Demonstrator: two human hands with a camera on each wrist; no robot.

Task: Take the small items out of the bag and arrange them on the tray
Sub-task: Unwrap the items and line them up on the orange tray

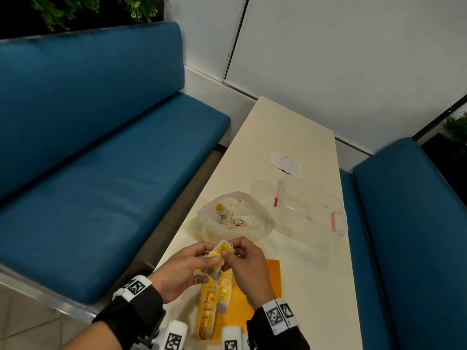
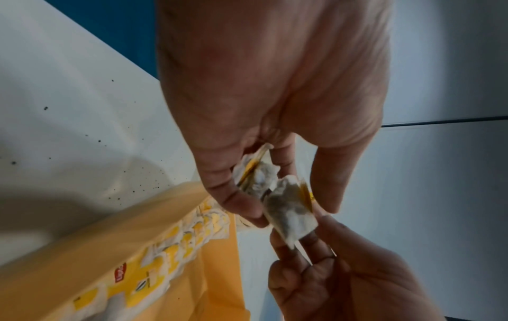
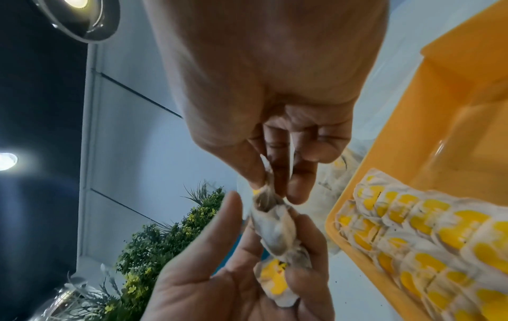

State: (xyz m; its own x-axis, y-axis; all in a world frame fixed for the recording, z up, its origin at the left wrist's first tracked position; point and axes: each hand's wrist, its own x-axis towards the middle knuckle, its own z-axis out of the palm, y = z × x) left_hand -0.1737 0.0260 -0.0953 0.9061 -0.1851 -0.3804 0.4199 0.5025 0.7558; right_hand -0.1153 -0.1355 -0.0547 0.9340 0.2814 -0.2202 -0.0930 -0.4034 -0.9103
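Cream table [image 1: 290, 137] between two blue benches [image 1: 96, 147], white wall panels behind. Toward the far end: clear plastic container [image 1: 310, 213] with pink clips. Just beside it, on the near left: translucent bag [image 1: 235, 218], mouth open, more small packets inside. At the near edge: orange tray [image 1: 267, 281] with two rows of yellow-and-white tea bags [image 1: 214, 301] packed along its left side. Above the tray: left hand [image 1: 182, 271] curled round a small clump of tea bags [image 1: 217, 258], thumb pressing on top. Right hand [image 1: 247, 266] pinching one bag of that clump (thumb and forefinger closed on its crumpled corner, seen from the right wrist). Both hands touching at the clump, clear of the tray floor
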